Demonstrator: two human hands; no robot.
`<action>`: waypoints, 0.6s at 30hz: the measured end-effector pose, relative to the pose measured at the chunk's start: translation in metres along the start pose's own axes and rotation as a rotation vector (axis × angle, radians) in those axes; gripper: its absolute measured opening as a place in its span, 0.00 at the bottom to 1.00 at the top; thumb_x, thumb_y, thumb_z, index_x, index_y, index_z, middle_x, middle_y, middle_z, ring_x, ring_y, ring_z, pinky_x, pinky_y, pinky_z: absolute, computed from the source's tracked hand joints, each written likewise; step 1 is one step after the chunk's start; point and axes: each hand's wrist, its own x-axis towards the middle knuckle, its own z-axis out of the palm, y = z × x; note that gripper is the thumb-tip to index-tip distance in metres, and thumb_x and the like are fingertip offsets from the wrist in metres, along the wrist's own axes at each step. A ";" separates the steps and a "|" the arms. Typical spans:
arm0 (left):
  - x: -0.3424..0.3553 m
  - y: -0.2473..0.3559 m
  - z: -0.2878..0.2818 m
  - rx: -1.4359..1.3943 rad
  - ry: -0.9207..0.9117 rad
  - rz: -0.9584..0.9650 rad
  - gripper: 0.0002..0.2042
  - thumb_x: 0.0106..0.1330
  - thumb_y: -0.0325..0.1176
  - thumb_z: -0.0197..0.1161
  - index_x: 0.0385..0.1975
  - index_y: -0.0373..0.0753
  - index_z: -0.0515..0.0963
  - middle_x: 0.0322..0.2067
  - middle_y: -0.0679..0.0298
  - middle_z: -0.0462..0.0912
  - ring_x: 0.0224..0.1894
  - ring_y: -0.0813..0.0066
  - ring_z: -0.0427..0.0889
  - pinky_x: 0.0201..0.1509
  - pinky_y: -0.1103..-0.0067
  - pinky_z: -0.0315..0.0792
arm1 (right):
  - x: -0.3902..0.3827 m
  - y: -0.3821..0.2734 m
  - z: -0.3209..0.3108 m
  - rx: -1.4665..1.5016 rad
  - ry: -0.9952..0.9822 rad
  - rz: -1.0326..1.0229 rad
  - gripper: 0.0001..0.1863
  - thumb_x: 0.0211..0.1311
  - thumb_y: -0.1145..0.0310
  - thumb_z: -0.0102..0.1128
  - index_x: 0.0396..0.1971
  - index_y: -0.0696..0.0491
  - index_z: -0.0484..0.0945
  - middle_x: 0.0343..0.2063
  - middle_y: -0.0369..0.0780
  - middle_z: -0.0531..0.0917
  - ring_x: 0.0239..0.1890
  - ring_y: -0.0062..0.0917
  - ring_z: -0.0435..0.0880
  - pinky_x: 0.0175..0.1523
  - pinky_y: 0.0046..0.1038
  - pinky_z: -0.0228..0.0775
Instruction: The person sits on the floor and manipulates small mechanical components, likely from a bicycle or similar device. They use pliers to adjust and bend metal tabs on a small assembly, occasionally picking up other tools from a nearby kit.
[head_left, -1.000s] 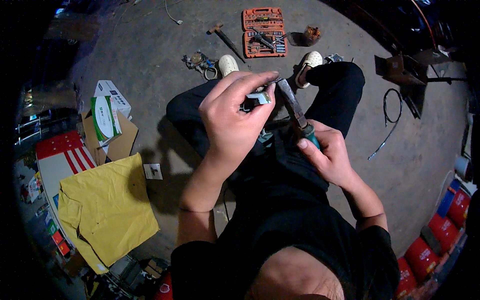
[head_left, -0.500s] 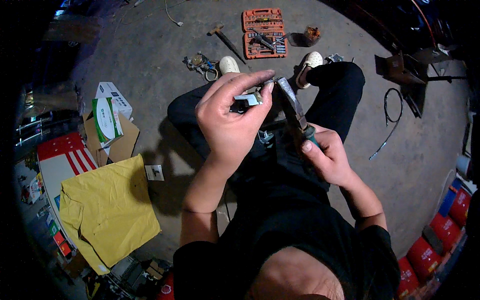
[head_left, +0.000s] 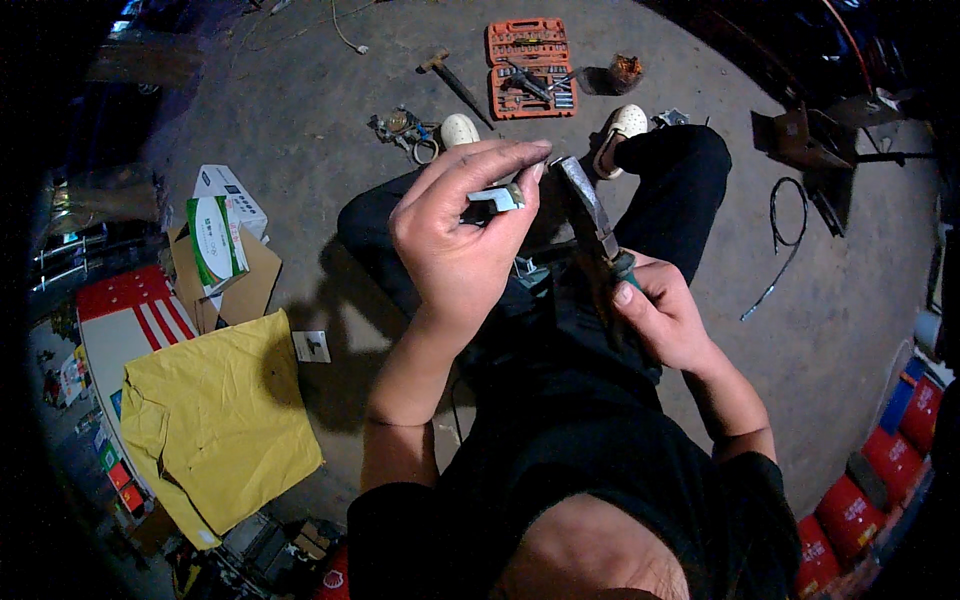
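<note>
Over my lap, my left hand (head_left: 450,225) is closed around a small metal part (head_left: 502,197) with a pale, flat tab; its exact kind is unclear. My thumb and index finger come close together at their tips. My right hand (head_left: 662,305) grips the dark green handle of pliers (head_left: 588,208), whose steel jaws point up toward my left fingertips. A narrow gap lies between the jaws and those fingers. Below the hands, a small greyish fitting (head_left: 530,270) is partly visible at my lap, mostly in shadow.
An orange socket set case (head_left: 532,75) lies unfolded beyond my feet, beside a hammer (head_left: 455,88) and a jar (head_left: 626,70). Metal parts (head_left: 400,128) rest near my left shoe. At left are boxes (head_left: 228,240) and a yellow cloth (head_left: 225,415); at right, a black cable (head_left: 787,235) and red containers (head_left: 848,515).
The plier jaws have drawn slightly away from my left fingertips, and my right hand has shifted a little to the right. My left hand has barely moved and keeps its part.
</note>
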 end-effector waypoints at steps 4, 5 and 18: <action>0.000 -0.002 0.002 0.008 -0.003 0.035 0.10 0.49 0.16 0.65 0.31 0.34 0.81 0.30 0.60 0.84 0.34 0.73 0.83 0.39 0.82 0.75 | 0.001 0.001 0.003 0.031 0.018 -0.026 0.24 0.66 0.59 0.50 0.13 0.58 0.63 0.16 0.36 0.65 0.25 0.23 0.64 0.33 0.28 0.60; 0.000 -0.002 0.002 0.001 -0.002 0.035 0.10 0.49 0.16 0.65 0.31 0.33 0.81 0.30 0.60 0.84 0.34 0.74 0.83 0.39 0.82 0.74 | 0.001 0.000 0.002 0.028 0.011 -0.009 0.24 0.66 0.58 0.50 0.13 0.58 0.63 0.16 0.36 0.65 0.25 0.23 0.64 0.33 0.28 0.60; 0.001 -0.003 0.001 -0.144 -0.026 -0.173 0.08 0.52 0.18 0.65 0.32 0.33 0.81 0.30 0.63 0.84 0.30 0.82 0.80 0.33 0.85 0.72 | 0.002 -0.009 -0.004 0.018 -0.014 0.036 0.23 0.65 0.60 0.52 0.14 0.59 0.64 0.17 0.36 0.65 0.22 0.21 0.64 0.29 0.26 0.58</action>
